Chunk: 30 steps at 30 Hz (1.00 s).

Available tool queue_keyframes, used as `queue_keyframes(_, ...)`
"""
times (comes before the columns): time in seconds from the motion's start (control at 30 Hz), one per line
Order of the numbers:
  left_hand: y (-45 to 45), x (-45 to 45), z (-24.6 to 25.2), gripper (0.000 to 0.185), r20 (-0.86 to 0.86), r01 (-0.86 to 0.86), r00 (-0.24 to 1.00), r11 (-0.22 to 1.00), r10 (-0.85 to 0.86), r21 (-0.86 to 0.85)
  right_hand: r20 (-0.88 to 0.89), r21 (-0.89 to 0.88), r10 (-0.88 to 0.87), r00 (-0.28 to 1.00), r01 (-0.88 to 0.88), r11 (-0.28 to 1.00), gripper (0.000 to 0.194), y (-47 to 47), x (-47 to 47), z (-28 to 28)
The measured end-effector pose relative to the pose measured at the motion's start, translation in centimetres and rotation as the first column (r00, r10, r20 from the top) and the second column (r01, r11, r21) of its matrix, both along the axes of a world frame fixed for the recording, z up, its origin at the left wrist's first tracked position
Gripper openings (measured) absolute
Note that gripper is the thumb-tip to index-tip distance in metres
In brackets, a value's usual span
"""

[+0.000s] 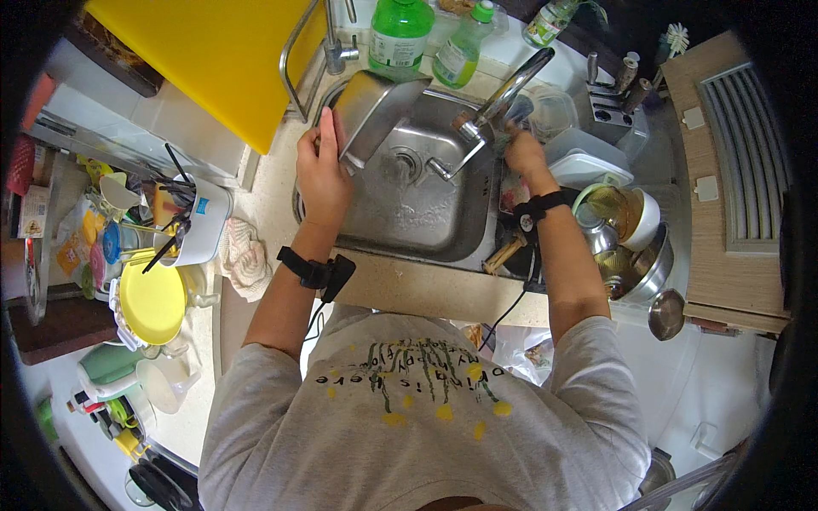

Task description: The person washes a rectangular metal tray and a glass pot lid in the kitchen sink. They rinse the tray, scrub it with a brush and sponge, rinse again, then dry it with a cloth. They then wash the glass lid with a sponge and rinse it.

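My left hand (326, 169) grips a rectangular stainless steel container (377, 121), tilted over the upper left of the sink (473, 233). Right of the chrome faucet (511, 86), my right hand (525, 153) reaches to the items beside the basin; its fingertips are partly hidden, and whether they hold anything cannot be told. A stream of water falls near the drain (404, 165). Behind the sink stand a large green liquid bottle (401, 38) and a smaller green bottle (461, 48).
At the right are plastic containers (588, 163), stacked bowls (645, 220) and a knife block (610, 105). A yellow board (217, 57) leans at the upper left. On the left lie a cloth (243, 259), a utensil holder (208, 220) and a yellow plate (153, 300).
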<state>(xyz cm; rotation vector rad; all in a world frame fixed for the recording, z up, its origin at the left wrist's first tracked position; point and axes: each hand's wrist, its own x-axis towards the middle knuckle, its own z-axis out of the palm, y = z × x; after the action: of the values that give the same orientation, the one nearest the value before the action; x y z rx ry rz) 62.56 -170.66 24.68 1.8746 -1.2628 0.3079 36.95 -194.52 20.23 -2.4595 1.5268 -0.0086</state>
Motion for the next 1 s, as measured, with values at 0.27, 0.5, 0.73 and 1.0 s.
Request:
queue_keyframes(0.27,1.5,0.5,1.3,0.063,0.147,0.107,0.984,0.992,-0.097,-0.064,0.499,0.332,-0.322,0.805,0.166,0.929,0.046,1.1,0.5,0.5)
queue_keyframes(0.5,2.6,0.2,1.8,0.075,-0.112,-0.018,0.994,0.997,0.010,-0.076,0.445,0.881,-0.885,0.138,-0.245,0.405,0.018,3.5,-1.2,3.5)
queue_keyframes(0.73,3.4,0.1,1.6,0.075,-0.122,-0.060,0.991,0.992,0.047,-0.107,0.075,0.804,-0.955,-0.287,-0.550,0.228,0.027,7.8,-0.2,-0.2)
queue_keyframes(1.0,4.8,-0.1,1.4,0.072,-0.202,-0.071,0.978,0.995,0.056,-0.068,-0.044,0.798,-0.941,-0.337,-0.579,0.170,0.024,9.7,1.0,-5.2)
